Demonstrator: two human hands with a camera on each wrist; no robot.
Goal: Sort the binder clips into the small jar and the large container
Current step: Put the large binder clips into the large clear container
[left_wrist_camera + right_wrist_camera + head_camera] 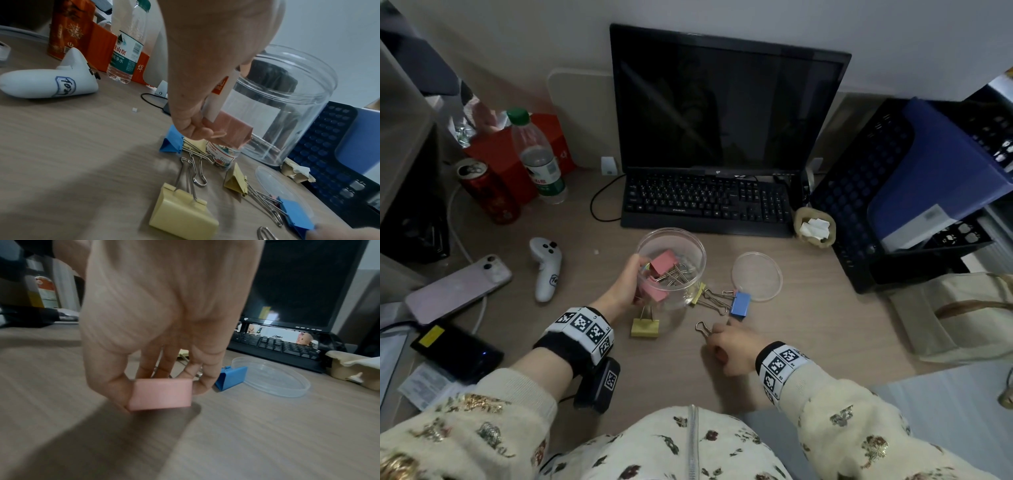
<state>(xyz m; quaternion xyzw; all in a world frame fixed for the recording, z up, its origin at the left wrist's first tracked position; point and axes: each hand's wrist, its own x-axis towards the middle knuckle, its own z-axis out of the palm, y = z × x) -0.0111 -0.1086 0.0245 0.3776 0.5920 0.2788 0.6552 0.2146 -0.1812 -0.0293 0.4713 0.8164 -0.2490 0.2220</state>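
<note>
Overhead: left hand [619, 291] wrapped round clear plastic large container [671, 267], pink clips inside. At left wrist: yellow metal binder clip [183, 211] loose on desk. At right wrist: right hand [160, 331] pinching pink binder clip [161, 393]; next, probably lift and drop into container.

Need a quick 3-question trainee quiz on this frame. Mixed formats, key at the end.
1. True or false: the clear round plastic lid sits on top of the large clear plastic container.
2. Which binder clip does the right hand pinch? A) blue B) pink C) yellow
3. Fill in: the blue binder clip lies on the wooden desk right beside the clear round ___.

Key:
1. False. The lid lies flat on the desk to the right of the container.
2. B
3. lid
</note>
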